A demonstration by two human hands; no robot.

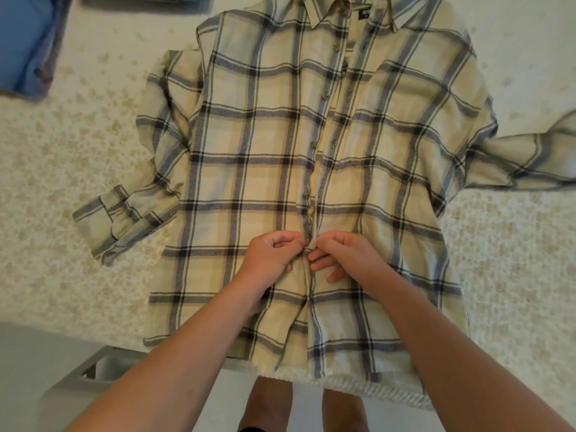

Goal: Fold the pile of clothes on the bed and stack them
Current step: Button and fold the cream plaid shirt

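A cream plaid shirt (255,135) with dark and blue stripes lies flat and face up on the bed, collar at the far end, hem hanging over the near edge. Its left sleeve (131,207) is bent down beside the body. The right sleeve (530,157) stretches out to the right. My left hand (271,257) pinches the left side of the button placket low on the shirt. My right hand (343,257) pinches the placket's right side, touching the left hand. The button between my fingers is mostly hidden.
The bed cover (62,151) is white with a beige speckled pattern. A blue garment (28,48) lies at the far left corner. A grey box-like object (93,375) stands on the floor at the near left. My legs show below the bed's edge.
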